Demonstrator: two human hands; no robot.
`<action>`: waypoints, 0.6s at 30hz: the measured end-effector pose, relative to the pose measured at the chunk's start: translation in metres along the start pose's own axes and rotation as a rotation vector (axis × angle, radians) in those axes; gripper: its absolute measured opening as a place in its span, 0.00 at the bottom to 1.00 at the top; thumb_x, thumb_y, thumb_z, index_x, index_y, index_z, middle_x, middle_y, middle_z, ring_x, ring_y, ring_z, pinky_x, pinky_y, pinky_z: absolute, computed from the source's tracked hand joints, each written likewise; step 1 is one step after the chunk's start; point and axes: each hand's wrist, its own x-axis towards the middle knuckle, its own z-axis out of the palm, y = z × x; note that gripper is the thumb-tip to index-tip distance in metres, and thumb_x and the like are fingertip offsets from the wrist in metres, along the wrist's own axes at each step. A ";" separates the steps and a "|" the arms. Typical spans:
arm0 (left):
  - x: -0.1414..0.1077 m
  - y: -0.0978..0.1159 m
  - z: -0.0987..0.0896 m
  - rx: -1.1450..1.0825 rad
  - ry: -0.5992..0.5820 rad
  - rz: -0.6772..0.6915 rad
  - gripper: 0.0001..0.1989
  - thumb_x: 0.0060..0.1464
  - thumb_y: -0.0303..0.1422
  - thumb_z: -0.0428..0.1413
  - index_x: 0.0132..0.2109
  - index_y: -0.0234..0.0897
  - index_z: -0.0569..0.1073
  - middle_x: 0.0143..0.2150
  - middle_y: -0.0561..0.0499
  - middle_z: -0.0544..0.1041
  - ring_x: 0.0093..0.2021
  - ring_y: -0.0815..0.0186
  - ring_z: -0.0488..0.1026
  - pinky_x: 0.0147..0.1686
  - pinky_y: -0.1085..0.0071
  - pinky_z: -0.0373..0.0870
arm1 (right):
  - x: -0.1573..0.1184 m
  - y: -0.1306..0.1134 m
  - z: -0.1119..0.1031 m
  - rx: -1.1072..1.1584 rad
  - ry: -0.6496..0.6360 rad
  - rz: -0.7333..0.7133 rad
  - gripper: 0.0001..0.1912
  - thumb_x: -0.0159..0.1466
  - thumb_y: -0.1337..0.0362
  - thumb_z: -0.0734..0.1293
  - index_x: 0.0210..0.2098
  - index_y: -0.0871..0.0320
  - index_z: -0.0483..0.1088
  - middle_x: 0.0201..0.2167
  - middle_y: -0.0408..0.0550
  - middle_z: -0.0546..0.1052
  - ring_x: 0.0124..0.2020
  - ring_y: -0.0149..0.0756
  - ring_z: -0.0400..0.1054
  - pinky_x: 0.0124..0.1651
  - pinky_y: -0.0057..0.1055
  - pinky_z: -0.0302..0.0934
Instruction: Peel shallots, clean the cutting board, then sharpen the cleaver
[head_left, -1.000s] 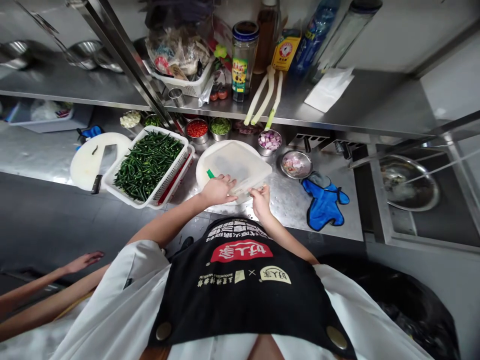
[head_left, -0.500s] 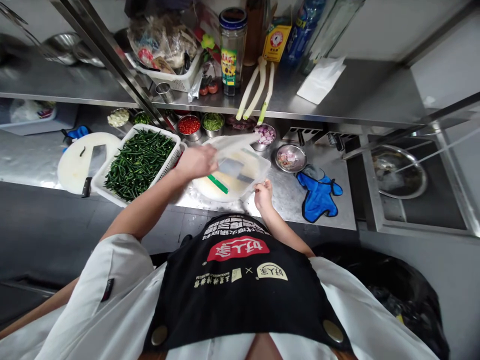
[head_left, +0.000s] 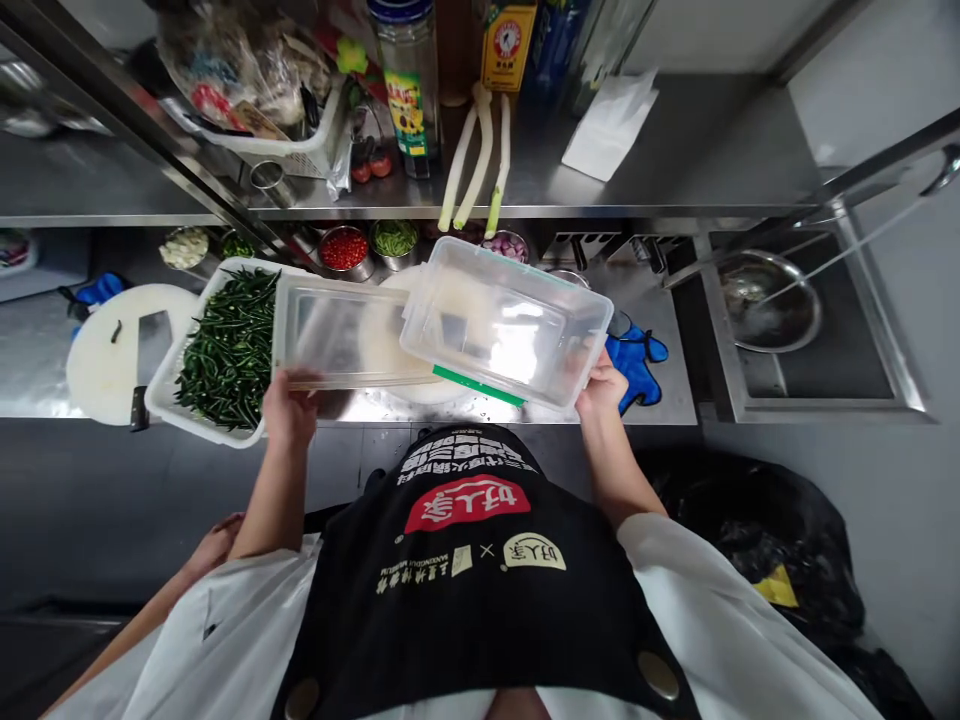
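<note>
A clear rectangular lid point(head_left: 337, 325) is gripped at its lower left edge by my left hand point(head_left: 289, 405). My right hand point(head_left: 601, 385) holds a clear plastic box point(head_left: 517, 320) by its right end, with a green clip strip point(head_left: 478, 386) along its near side. Lid and box are separate pieces, the box overlapping the lid's right end. Both hang over a round cutting board point(head_left: 386, 345), where a blade shows blurred through the plastic. Left of the lid, a white basket point(head_left: 157, 395) is filled with green chilies point(head_left: 229, 350).
Another cutting board point(head_left: 94, 350) with a cleaver point(head_left: 152, 350) lies at the left. Behind are bowls of red pieces point(head_left: 345, 250) and green pieces point(head_left: 395, 238). A blue cloth point(head_left: 637, 362) lies right; a steel shelf point(head_left: 705, 150) overhangs the back. Another person's arm point(head_left: 180, 590) shows lower left.
The lid and the box have come apart. My left hand has moved left and down with the lid, while my right hand has moved right with the box. The view has shifted to the right.
</note>
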 end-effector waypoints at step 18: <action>-0.093 -0.167 0.254 0.295 -0.759 -0.333 0.16 0.58 0.45 0.64 0.46 0.39 0.74 0.51 0.42 0.83 0.55 0.56 0.80 0.56 0.54 0.78 | -0.004 -0.050 -0.157 -0.010 0.428 -0.162 0.15 0.53 0.49 0.76 0.29 0.49 0.71 0.23 0.39 0.72 0.25 0.40 0.71 0.31 0.41 0.73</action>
